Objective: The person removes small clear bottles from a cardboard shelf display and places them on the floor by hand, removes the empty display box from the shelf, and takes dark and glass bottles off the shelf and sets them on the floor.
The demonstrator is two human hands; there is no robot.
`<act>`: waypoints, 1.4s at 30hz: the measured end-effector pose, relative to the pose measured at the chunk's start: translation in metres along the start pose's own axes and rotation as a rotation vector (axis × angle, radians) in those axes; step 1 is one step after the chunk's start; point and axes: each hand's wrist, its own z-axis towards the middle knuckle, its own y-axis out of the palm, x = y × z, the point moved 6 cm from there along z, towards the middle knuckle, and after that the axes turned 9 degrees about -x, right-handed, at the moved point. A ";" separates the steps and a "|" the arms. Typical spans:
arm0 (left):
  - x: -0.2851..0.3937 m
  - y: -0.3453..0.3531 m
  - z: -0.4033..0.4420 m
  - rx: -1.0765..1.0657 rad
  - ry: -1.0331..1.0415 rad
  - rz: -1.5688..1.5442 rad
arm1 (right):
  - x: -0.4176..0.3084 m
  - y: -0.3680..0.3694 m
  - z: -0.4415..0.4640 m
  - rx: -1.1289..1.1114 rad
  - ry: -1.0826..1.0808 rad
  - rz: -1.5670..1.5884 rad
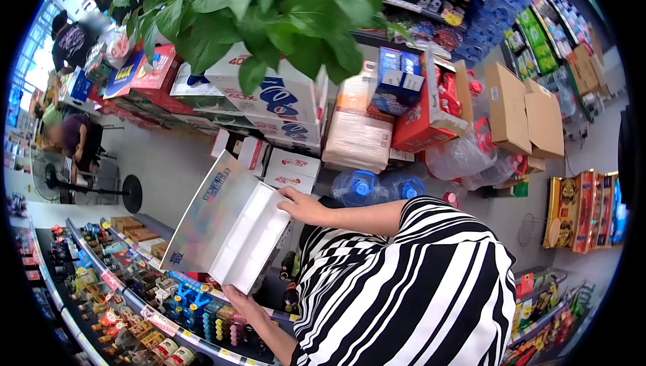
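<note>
A large open box or display carton (259, 231) with a white inside and a printed, shiny flap (205, 214) is held between my two hands. My right hand (299, 206) grips its upper right edge, fingers bent over the rim. At its lower end, my left hand (243, 300) holds the bottom edge, with the fingers partly hidden behind it. The carton is tilted, and the printed flap spreads out to the left. White cartons with red print (291, 167) stand just beyond it.
Shelves of small bottles and packets (158, 305) run along the lower left. A leafy plant (256, 9) hangs at the top. Large water bottles (363, 184) and brown cartons (525, 110) stand to the right. A black fan (131, 193) and people (77, 134) are at the left.
</note>
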 end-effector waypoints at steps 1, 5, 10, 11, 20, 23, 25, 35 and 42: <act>-0.002 0.001 -0.007 -0.031 0.009 0.012 | 0.003 -0.001 -0.016 0.010 -0.003 -0.020; -0.013 -0.004 -0.041 -0.008 0.081 0.166 | 0.043 0.003 -0.071 0.082 0.029 0.098; -0.046 0.018 -0.083 -0.056 0.058 0.172 | 0.087 -0.014 -0.151 0.249 -0.032 0.079; -0.052 0.022 -0.091 -0.058 0.054 0.169 | 0.093 -0.019 -0.166 0.274 -0.045 0.047; -0.065 0.064 -0.153 -0.261 0.121 0.161 | 0.114 -0.052 -0.253 0.424 -0.048 0.083; -0.075 0.064 -0.152 -0.273 0.157 0.152 | 0.103 -0.052 -0.269 0.441 -0.050 0.102; -0.075 0.070 -0.152 -0.271 0.138 0.154 | 0.107 -0.056 -0.272 0.432 -0.030 0.137; -0.100 0.129 -0.145 -0.510 0.088 0.118 | 0.132 -0.114 -0.298 0.602 -0.053 0.115; -0.111 0.168 -0.134 -0.631 -0.073 -0.012 | 0.137 -0.157 -0.282 0.690 0.025 0.089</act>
